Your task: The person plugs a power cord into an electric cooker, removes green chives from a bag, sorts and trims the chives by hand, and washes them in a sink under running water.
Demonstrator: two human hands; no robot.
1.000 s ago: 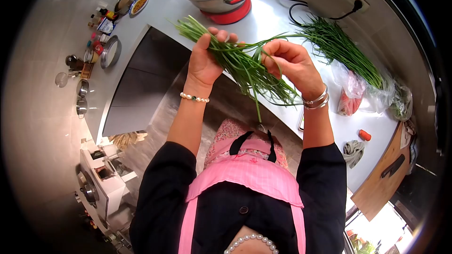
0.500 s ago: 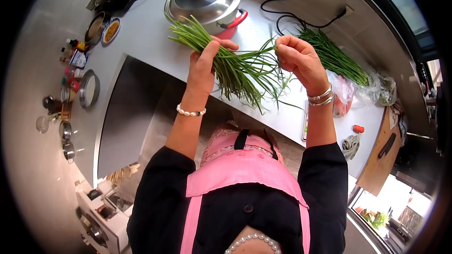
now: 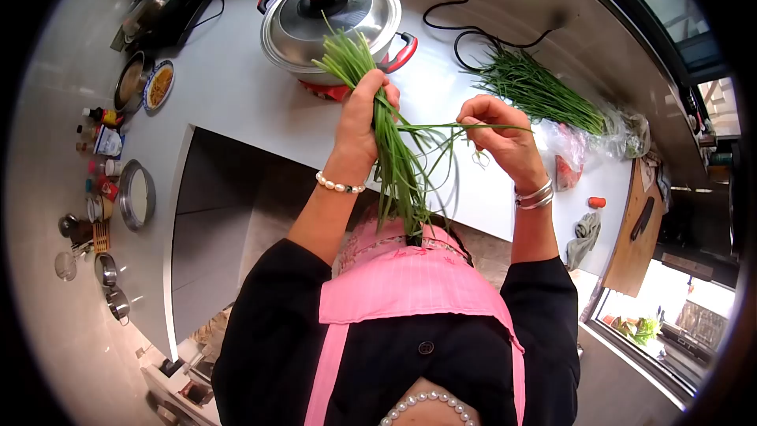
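A bunch of long green leaves is gripped near its pale ends by my left hand, with the leaves hanging down in front of the pink apron. To its right, my right hand pinches a thin green leaf between thumb and fingertips. That leaf stretches sideways from the bunch and pokes out past my fingers. A larger pile of the same greens lies on the counter behind my right hand, partly on a clear plastic bag.
A lidded steel pot with red and black handles stands behind my left hand. A black cord runs along the wall. Right: a grey cloth, a cutting board with a knife. Left: a plate of food, a round pan.
The bunch has swung from slanting right to hanging more steeply down. My right hand has moved lower, drawing a leaf out sideways. The view has shifted, showing more of the pot.
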